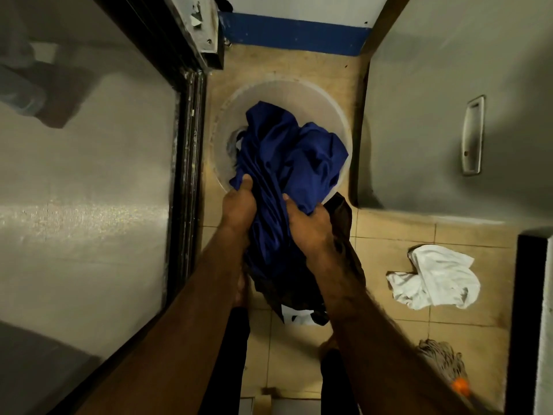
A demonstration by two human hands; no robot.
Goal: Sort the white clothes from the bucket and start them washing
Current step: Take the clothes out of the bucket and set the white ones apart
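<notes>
Gripping blue garment (pixel 293 151) | left hand (pixel 239 205), right hand (pixel 308 223) clenched on it | over bucket (pixel 281 88)

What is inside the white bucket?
Mostly a blue cloth, held by left hand and right hand. Grey-white fabric peeks out at its left; the rest of the bucket is covered.

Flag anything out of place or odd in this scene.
A white garment lies crumpled on the floor tiles, right of the bucket, near a mop head, an odd spot for laundry. The left hand and right hand grip a blue cloth.
</notes>
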